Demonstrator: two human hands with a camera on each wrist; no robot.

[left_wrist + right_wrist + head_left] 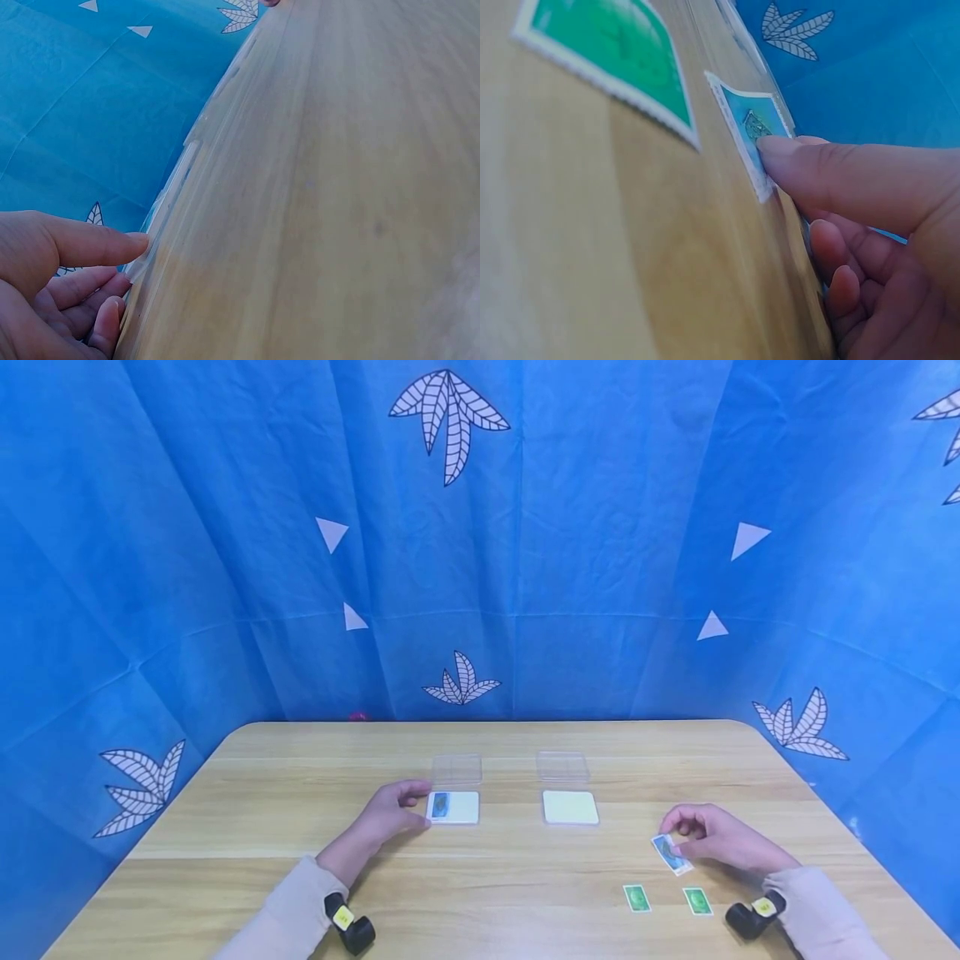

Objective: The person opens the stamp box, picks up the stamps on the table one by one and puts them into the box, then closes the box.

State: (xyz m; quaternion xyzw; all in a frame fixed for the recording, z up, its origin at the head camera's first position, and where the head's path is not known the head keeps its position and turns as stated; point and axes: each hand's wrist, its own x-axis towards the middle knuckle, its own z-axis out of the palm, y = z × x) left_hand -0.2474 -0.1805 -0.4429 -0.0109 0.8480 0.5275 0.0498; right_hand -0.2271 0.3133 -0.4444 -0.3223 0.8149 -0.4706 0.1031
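Note:
Between the thumb and fingers of my right hand (708, 835) is a blue postage stamp (746, 127) with a white perforated border and a dark printed figure. The thumb lies on its face, and in the head view the stamp tilts. My left hand (390, 814) rests at the left edge of a shallow clear case (478, 810) with a pale insert, its thumb and fingertips touching that edge. Inside this case, at the left end, lies another blue stamp (440, 805). Two green stamps, a left one (637, 898) and a right one (697, 902), lie near my right hand.
A second clear case (572, 807) with a pale yellow insert lies right of the first. Behind them are two transparent lids, a left lid (457, 768) and a right lid (562, 766). The wooden table (300, 810) ends at a blue curtain (600, 568) with leaf prints.

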